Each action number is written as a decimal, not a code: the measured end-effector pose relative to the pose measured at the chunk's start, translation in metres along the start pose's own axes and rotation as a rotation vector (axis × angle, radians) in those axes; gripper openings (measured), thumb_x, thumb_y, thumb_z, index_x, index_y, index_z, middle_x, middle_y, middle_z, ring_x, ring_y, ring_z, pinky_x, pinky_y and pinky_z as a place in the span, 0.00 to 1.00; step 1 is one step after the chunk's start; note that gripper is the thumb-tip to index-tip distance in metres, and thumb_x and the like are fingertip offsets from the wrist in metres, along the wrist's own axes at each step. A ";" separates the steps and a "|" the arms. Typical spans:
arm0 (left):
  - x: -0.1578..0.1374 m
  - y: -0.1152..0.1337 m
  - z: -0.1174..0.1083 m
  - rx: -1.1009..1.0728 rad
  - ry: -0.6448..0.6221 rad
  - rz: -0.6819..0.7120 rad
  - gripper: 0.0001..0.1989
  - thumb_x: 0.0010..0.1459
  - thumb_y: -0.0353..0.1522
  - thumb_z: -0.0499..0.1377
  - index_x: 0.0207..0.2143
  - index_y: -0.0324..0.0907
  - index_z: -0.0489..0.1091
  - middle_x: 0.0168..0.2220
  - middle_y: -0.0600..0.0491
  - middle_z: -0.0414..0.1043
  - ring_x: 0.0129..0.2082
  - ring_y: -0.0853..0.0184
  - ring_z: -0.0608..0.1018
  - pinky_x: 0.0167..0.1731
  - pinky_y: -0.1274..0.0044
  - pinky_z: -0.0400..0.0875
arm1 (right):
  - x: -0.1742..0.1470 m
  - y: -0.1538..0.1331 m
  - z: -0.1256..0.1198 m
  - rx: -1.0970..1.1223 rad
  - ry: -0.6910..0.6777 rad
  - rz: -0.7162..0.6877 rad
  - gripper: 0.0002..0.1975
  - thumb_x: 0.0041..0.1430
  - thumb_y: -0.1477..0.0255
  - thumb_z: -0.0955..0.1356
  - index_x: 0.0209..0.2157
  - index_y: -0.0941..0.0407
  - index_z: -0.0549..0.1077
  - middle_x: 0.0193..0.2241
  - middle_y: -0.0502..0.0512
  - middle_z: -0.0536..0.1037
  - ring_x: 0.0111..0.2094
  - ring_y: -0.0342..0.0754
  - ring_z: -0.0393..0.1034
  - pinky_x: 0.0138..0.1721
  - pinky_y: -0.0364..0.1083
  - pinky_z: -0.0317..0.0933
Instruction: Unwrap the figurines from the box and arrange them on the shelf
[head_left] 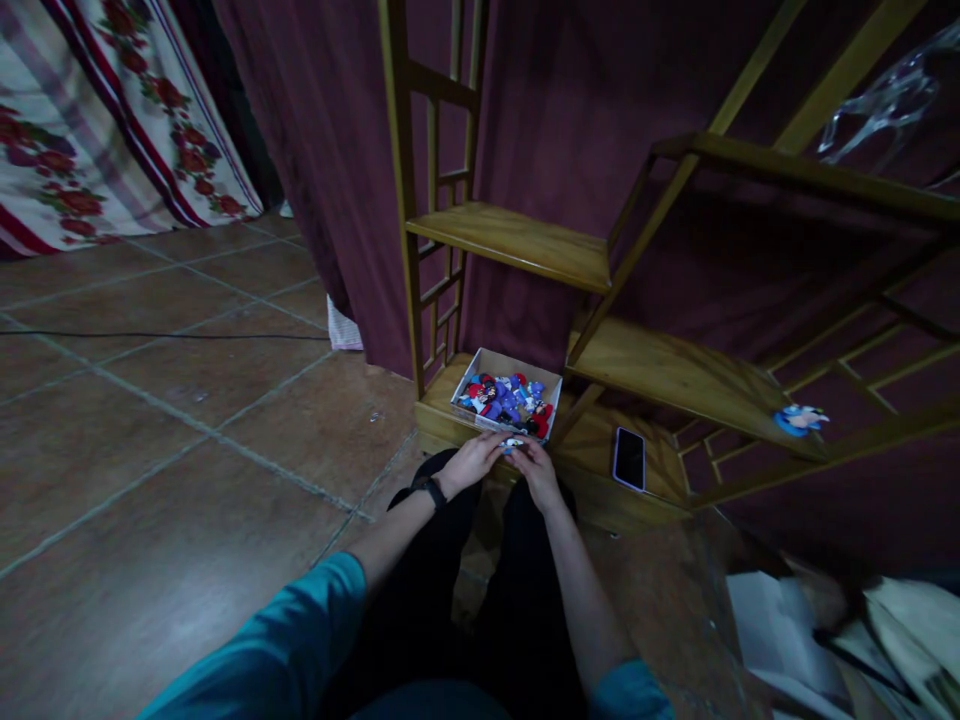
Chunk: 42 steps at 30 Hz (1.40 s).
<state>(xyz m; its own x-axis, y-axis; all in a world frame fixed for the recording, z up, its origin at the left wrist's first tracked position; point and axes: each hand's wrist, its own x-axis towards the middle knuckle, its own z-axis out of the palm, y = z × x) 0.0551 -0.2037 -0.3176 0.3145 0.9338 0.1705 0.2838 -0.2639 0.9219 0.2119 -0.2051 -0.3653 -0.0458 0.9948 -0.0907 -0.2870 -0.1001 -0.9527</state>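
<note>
Between my left hand (474, 459) and my right hand (537, 470) is a small white and blue figurine (511, 445), pinched in the fingers of both. My hands are close together, just in front of a shallow white box (556, 392) on the lowest shelf. Inside the box lies a jumble of small figurines (510, 398) in purple, red, white and black. Fine detail of the held figurine is too small to make out. My left wrist wears a dark band.
A wooden shelf unit (517, 240) rises ahead. On its lowest board a phone (628, 459) lies to the right; another blue and white figurine (800, 419) stands on a higher board. An open white box (780, 630) is on the floor at right. A black cable (165, 335) crosses the tiles.
</note>
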 end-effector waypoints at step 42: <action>-0.030 0.004 0.018 0.722 -0.117 0.226 0.25 0.58 0.23 0.42 0.58 0.41 0.51 0.48 0.42 0.62 0.50 0.59 0.67 0.48 0.69 0.63 | -0.016 0.006 -0.006 -0.116 0.020 -0.127 0.20 0.38 0.77 0.64 0.38 0.53 0.70 0.40 0.50 0.74 0.42 0.48 0.66 0.46 0.48 0.59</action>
<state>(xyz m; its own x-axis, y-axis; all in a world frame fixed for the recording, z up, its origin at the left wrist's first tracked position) 0.0631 -0.2368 -0.3249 0.5176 0.8174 0.2530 0.7101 -0.5753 0.4059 0.2162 -0.2213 -0.3710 0.0032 0.9996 0.0274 -0.1767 0.0276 -0.9839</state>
